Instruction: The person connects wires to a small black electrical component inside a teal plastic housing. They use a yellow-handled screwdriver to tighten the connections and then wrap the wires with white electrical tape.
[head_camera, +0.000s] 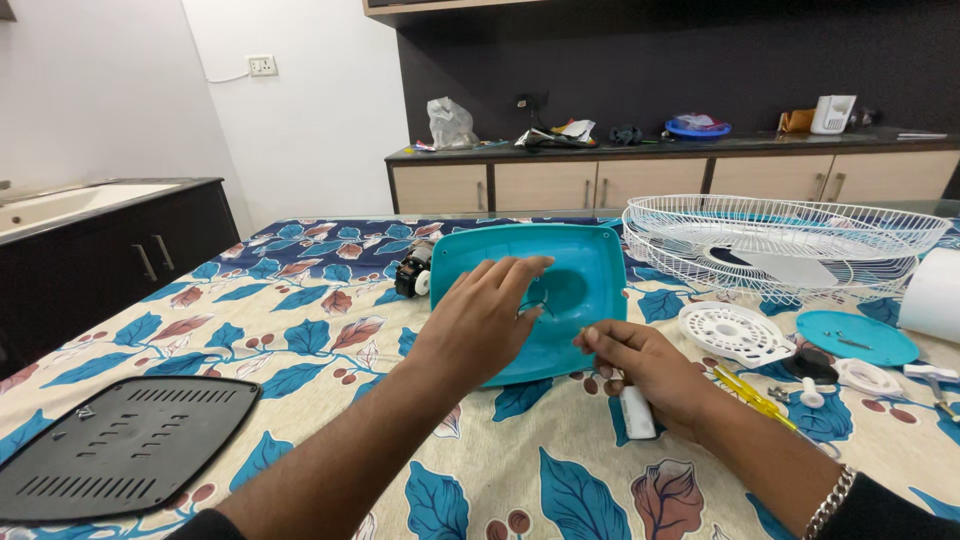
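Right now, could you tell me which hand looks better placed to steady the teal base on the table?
Probably the left hand: it already lies spread on the teal base, fingers at its central hollow. The right hand sits at the near edge with a small white part under it.

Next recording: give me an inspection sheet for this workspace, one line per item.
Surface: table under a leaf-print cloth.
Job's things: teal plastic base shell, lying flat; small motor part at its far left corner.
Clutter: black vented plate, white wire fan guards, white round vented disc, teal round cover, yellow-handled tool, white knob.
Hands: left hand spread flat on the shell; right hand at the shell's near edge, over a small white piece.
Cables: white wire to the wall socket.
Surroundings: sideboard with oddments, dark sink counter.
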